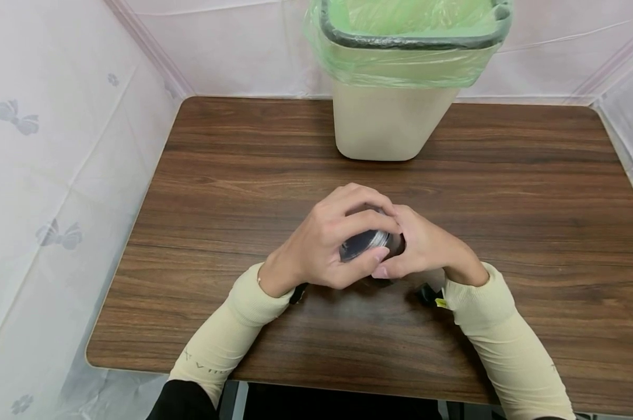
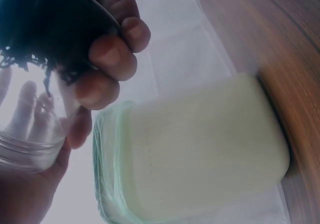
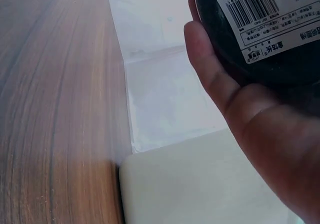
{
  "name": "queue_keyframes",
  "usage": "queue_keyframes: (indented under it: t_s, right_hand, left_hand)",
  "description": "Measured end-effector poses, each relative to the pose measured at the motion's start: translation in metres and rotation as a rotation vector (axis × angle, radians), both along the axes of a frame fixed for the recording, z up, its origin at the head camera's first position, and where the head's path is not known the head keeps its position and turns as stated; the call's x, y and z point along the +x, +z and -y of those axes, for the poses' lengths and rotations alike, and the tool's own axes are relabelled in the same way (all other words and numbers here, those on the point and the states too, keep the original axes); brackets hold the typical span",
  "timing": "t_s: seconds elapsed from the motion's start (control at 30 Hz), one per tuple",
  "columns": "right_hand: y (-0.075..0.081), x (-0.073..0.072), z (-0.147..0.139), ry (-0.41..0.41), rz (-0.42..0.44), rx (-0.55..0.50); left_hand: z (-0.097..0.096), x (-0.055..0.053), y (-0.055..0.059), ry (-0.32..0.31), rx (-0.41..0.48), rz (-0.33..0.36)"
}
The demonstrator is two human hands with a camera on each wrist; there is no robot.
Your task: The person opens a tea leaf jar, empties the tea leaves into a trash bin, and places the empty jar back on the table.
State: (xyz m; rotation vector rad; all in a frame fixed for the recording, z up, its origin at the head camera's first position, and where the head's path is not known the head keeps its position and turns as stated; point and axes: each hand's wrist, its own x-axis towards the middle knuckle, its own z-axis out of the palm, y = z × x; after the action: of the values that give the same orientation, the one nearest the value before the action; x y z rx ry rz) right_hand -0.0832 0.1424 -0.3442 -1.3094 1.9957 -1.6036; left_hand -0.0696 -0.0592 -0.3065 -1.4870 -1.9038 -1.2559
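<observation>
Both hands hold a small clear jar (image 1: 357, 245) with a dark part, over the front middle of the table. My left hand (image 1: 329, 239) grips its clear end from the left, fingers curved over the top. From the other side my right hand (image 1: 426, 242) holds the dark end, thumb near the left thumb. In the left wrist view the clear wall (image 2: 30, 108) shows screw rings and an ornate black edge. A white barcode label (image 3: 270, 18) sits on the black round base in the right wrist view. Much of the jar is hidden by fingers.
A cream bin (image 1: 390, 122) stands at the back of the brown wooden table (image 1: 232, 175). Its rim carries a green bag (image 1: 400, 67). White sheeting (image 1: 43, 175) lines the sides and back.
</observation>
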Motion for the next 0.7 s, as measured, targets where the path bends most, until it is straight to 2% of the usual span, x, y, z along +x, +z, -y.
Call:
queue_keyframes:
  t_s: [0.13, 0.27, 0.37, 0.47, 0.57, 0.7]
  right_hand:
    - [0.0007, 0.0011, 0.0019, -0.055, -0.006, 0.017]
    - [0.0031, 0.004, 0.0034, -0.175, -0.024, 0.074]
    - [0.0042, 0.0046, 0.0048, -0.259, -0.066, 0.121]
    - [0.0042, 0.0042, 0.0068, -0.308, -0.113, 0.148]
    - [0.0037, 0.0037, 0.0078, -0.341, -0.147, 0.163]
    - [0.0029, 0.0033, 0.0072, -0.361, -0.161, 0.173]
  left_hand:
    - [-0.0011, -0.0001, -0.0007, 0.052, 0.022, 0.019]
    - [-0.0024, -0.0003, -0.0025, 0.137, 0.036, 0.055]
    - [-0.0035, -0.0008, -0.0048, 0.212, 0.044, 0.078]
    - [-0.004, -0.001, -0.0062, 0.269, 0.045, 0.088]
    - [-0.0044, -0.0011, -0.0065, 0.292, 0.041, 0.094]
    - [-0.0049, -0.0015, -0.0065, 0.293, 0.034, 0.096]
